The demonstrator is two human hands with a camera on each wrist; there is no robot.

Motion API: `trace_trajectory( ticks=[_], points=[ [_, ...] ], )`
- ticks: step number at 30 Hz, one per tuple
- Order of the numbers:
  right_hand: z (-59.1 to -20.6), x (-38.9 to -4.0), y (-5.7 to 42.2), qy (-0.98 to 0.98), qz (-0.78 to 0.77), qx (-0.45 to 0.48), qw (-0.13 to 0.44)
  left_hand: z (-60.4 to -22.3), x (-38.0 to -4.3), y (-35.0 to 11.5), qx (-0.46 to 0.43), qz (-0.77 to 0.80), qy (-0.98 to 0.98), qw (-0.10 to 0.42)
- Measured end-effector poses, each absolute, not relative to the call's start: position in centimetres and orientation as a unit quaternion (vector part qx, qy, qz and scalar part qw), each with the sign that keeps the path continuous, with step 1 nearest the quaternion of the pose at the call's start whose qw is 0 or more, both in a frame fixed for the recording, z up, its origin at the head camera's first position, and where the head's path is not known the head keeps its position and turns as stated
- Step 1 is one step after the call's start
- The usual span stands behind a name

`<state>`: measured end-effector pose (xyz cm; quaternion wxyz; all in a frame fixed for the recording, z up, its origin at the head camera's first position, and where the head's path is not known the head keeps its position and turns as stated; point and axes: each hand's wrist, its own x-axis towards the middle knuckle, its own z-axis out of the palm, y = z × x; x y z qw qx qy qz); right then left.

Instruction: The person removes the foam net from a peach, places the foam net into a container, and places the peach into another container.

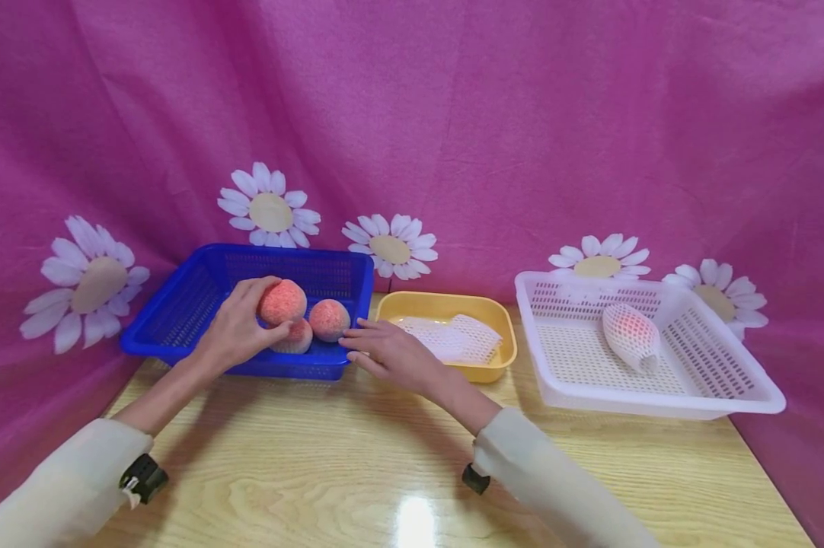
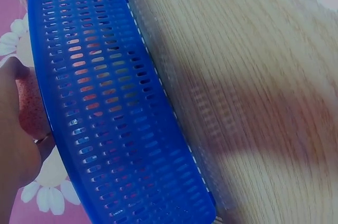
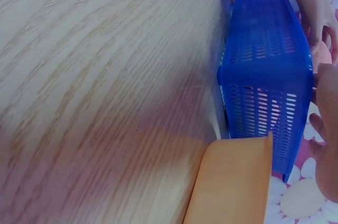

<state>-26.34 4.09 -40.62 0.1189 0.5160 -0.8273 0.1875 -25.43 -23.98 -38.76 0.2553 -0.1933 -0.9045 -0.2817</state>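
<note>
Gripping a peach [image 1: 283, 302] in the blue basket [image 1: 295, 369], head view, your left hand [image 1: 237, 323] seems at the pick-up step — lifting would need to clear two neighbouring peaches [image 1: 329, 320]. Your relaxed right hand [image 1: 401, 356] holds nothing; rightward lie foam nets [image 1: 446, 339] in a yellow tray [image 1: 487, 371] and a netted peach [image 1: 630, 335] in a white basket [image 1: 659, 399]. Left wrist: slotted wall [image 2: 105, 76] partly hides fruit. Right wrist: tray just beside basket.

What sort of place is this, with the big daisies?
Perhaps an indoor tabletop workspace: a pale wood-grained table, a magenta cloth backdrop printed with white daisies, and a blue slotted plastic basket holding round pinkish fruits.
</note>
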Motion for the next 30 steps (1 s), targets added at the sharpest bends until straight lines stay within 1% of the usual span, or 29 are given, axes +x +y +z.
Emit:
trace_trajectory(
  ticks=[12,22,30],
  points=[
    [-41.1,-26.1,3.0,-0.809,0.179,0.545,0.128,-38.9,-25.9,-24.5,-0.179,-0.271,-0.913,0.246],
    [-41.1,-26.2,2.7,-0.802,0.174,0.558,0.123,-38.9,-26.3,-25.5,-0.150,-0.261,-0.926,0.227],
    [-41.2,-26.3,2.6,-0.788,0.154,0.580,0.140,-38.9,-26.6,-26.6,-0.121,-0.245,-0.943,0.188]
  ],
)
